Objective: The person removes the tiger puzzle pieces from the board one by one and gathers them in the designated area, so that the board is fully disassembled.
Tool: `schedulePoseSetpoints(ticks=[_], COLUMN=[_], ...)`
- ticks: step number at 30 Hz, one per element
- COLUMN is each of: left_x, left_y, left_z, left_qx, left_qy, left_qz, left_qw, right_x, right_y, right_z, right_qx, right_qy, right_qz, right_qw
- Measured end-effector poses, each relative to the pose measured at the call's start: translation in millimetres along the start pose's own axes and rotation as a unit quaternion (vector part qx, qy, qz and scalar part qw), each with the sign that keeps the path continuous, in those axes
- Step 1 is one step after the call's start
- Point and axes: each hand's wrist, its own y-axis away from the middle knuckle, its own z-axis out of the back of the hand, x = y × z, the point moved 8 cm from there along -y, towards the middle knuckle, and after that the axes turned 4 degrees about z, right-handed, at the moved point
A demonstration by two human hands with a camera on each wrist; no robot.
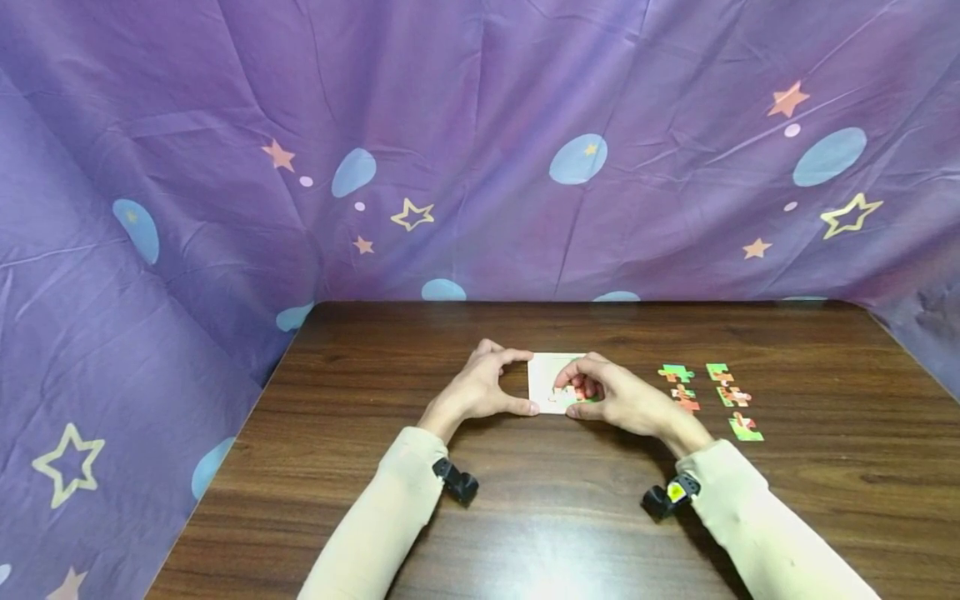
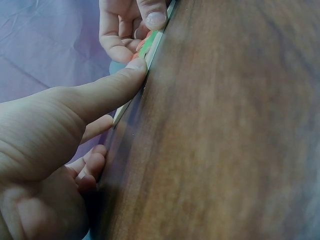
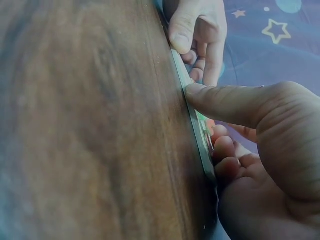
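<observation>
A white puzzle board (image 1: pixel 542 367) with a few red, green and white jigsaw pieces (image 1: pixel 579 395) fitted along its near side lies on the table. My left hand (image 1: pixel 480 387) holds its left side, the thumb at the near corner and the index finger at the far one. From the right, my right hand (image 1: pixel 618 396) sets its thumb against the board's near edge, and its curled fingers (image 3: pixel 222 147) come down over the pieces. Those fingers hide much of the board's right part. In the left wrist view the board's edge (image 2: pixel 159 44) shows between both thumbs.
To the right of my right hand lie several loose jigsaw pieces (image 1: pixel 733 397) in two loose columns, red and green. The brown wooden table (image 1: pixel 360 367) ends at a purple curtain (image 1: pixel 480 167) with stars at the back and left. Each wrist wears a small black camera (image 1: pixel 457 482).
</observation>
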Motion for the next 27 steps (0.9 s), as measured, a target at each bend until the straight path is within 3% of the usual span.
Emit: schedulePoseSetpoints(ticks=[4,13,27], left_x=[3.5,-8.8,-9.1], left_y=[-2.5,5.6,6.6], left_z=[-2.0,3.8,4.4], left_qx=[-0.007,0.006,0.006], left_qy=[-0.007,-0.003,0.002], left_qz=[-0.008,0.004,0.006], left_qw=[0.9999,1.0000,1.0000], right_x=[-1,-7,-11], right_y=[0.5,0.1,1.1], right_z=[0,2,3], right_qx=[0.000,0.003,0.001], right_qy=[-0.004,-0.003,-0.033], right_qz=[-0.004,-0.041,-0.047], right_qw=[1.0000,0.9992,0.9984])
